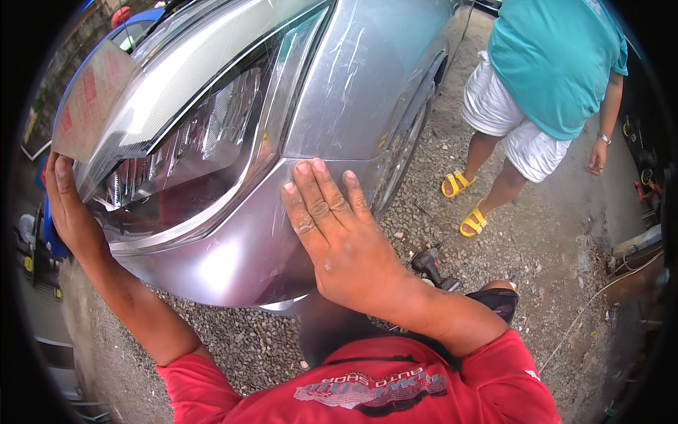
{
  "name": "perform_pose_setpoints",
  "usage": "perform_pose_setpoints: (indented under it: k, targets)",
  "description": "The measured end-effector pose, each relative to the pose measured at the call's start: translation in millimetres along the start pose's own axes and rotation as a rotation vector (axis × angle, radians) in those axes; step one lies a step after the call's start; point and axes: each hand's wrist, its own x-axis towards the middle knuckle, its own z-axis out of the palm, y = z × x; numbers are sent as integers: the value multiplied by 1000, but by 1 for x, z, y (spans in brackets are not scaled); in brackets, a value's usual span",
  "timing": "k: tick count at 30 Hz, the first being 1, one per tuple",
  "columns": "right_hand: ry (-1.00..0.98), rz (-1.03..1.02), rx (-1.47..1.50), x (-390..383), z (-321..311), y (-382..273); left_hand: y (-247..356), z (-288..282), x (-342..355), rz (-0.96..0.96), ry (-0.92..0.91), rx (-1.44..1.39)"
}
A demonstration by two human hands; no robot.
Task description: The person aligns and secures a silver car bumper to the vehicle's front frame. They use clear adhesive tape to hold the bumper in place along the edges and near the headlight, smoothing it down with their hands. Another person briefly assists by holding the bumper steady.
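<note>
My right hand (346,244) lies on the silver bumper corner (240,261), fingers stretched out and slightly apart. Its fingertips reach the seam where the bumper meets the scratched silver fender (353,85). To the left of it sits the car's headlight (191,141), with a clear lens over ribbed reflectors. My left hand (70,205) is at the inner end of the headlight, at the car's front. Its fingers are extended, and their tips are beside the lower edge of a pale sheet with red print (93,102). What lies under its palm is hidden.
A person (558,78) in a teal shirt, white shorts and yellow sandals stands to the right of the car. A cordless power tool (432,270) lies on the gravel (247,346) near my knee. A blue car (145,20) is behind on the left. A thin cord (579,314) crosses the ground at right.
</note>
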Motion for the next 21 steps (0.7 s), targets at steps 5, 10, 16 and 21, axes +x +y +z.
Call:
perform_pose_setpoints:
  k: [5,10,16,21]
  targets:
    - [19,-19,49,3,-2,2,25,5,-25,151,212,-53]
    - [17,-44,54,1,-4,13,117,2,-107,699,-250,-169]
    - [39,-68,79,1,5,13,172,56,-109,953,-767,590]
    - [114,-62,194,-4,17,20,189,71,-102,898,-902,669]
